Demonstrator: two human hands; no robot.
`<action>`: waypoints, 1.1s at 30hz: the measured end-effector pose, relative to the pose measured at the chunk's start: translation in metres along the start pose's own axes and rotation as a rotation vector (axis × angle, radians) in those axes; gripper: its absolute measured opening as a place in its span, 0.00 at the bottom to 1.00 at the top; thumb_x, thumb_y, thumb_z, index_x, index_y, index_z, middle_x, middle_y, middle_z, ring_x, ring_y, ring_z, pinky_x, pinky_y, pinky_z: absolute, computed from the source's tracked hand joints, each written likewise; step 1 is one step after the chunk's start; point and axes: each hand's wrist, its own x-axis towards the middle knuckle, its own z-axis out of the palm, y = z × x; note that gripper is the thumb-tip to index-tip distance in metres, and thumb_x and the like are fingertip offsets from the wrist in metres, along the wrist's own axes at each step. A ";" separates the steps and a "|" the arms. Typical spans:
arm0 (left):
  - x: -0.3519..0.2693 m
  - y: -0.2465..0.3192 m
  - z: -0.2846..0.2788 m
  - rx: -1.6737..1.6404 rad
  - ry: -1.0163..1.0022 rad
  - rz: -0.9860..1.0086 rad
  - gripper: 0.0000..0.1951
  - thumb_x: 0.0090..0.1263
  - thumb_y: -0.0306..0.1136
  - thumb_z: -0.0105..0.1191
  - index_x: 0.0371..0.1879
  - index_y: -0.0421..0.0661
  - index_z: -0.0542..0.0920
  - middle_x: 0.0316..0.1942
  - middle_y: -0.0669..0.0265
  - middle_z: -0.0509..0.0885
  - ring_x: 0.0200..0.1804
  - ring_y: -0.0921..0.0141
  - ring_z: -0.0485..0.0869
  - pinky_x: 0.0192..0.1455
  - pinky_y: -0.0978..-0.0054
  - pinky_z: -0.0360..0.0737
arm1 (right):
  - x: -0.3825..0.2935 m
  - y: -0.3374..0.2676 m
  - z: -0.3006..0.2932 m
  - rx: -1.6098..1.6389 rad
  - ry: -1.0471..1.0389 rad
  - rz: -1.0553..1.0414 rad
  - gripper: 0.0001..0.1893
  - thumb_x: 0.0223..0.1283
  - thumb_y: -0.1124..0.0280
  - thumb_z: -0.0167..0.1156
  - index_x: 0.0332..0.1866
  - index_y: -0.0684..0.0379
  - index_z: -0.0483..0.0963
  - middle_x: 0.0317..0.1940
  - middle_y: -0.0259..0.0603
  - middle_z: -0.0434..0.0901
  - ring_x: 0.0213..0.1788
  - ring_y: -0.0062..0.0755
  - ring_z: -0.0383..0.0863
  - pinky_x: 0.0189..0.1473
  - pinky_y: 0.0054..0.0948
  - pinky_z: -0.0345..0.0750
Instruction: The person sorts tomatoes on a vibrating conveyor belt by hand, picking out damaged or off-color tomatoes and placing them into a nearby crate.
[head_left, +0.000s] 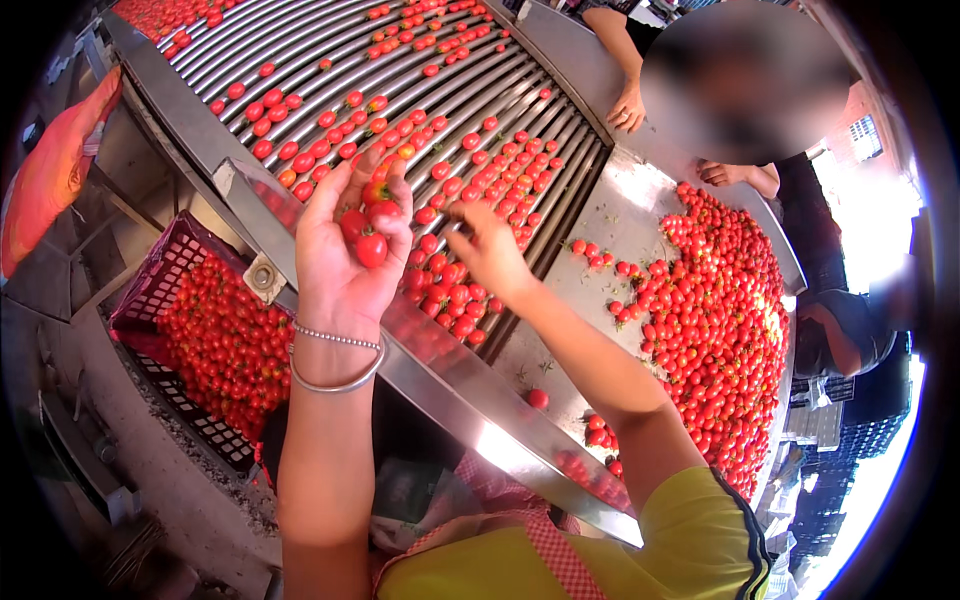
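My left hand (349, 247), with a beaded bracelet and a metal bangle at the wrist, is turned palm up over the metal edge of the roller conveyor (322, 79). Several small red tomatoes (371, 249) rest in its palm, with the fingers curled round them; one has a green-yellow top. To its right, my right hand (484, 244) is held low over the rollers, palm down, its fingertips blurred near loose tomatoes (450, 292). Whether those fingers hold anything cannot be told. Many more tomatoes lie in rows between the rollers.
A metal chute (585, 345) bears a large heap of tomatoes (720, 330) at the right. Below the conveyor's left side stands a plastic crate (150, 292) filled with tomatoes. Another person's hands (628, 109) are across the chute. A raised metal rim (480, 427) runs before me.
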 end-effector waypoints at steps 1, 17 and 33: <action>0.000 0.001 0.002 0.004 -0.021 0.001 0.13 0.73 0.38 0.49 0.49 0.43 0.78 0.45 0.57 0.80 0.42 0.68 0.79 0.30 0.81 0.79 | -0.018 0.026 0.003 -0.061 -0.099 -0.027 0.15 0.55 0.76 0.61 0.49 0.64 0.75 0.40 0.50 0.78 0.44 0.45 0.79 0.48 0.34 0.75; 0.001 0.001 -0.004 -0.004 -0.023 0.001 0.13 0.72 0.31 0.49 0.52 0.43 0.78 0.55 0.56 0.75 0.44 0.68 0.78 0.26 0.86 0.76 | -0.030 0.040 0.022 -0.258 -0.326 0.086 0.18 0.51 0.72 0.66 0.47 0.59 0.72 0.40 0.50 0.73 0.46 0.55 0.76 0.45 0.43 0.76; -0.003 -0.010 0.007 0.309 0.031 -0.021 0.14 0.72 0.42 0.51 0.45 0.43 0.78 0.32 0.67 0.80 0.30 0.74 0.79 0.26 0.83 0.75 | 0.044 -0.101 -0.041 0.415 -0.084 -0.215 0.19 0.55 0.79 0.63 0.55 0.61 0.76 0.49 0.39 0.78 0.55 0.30 0.76 0.57 0.31 0.72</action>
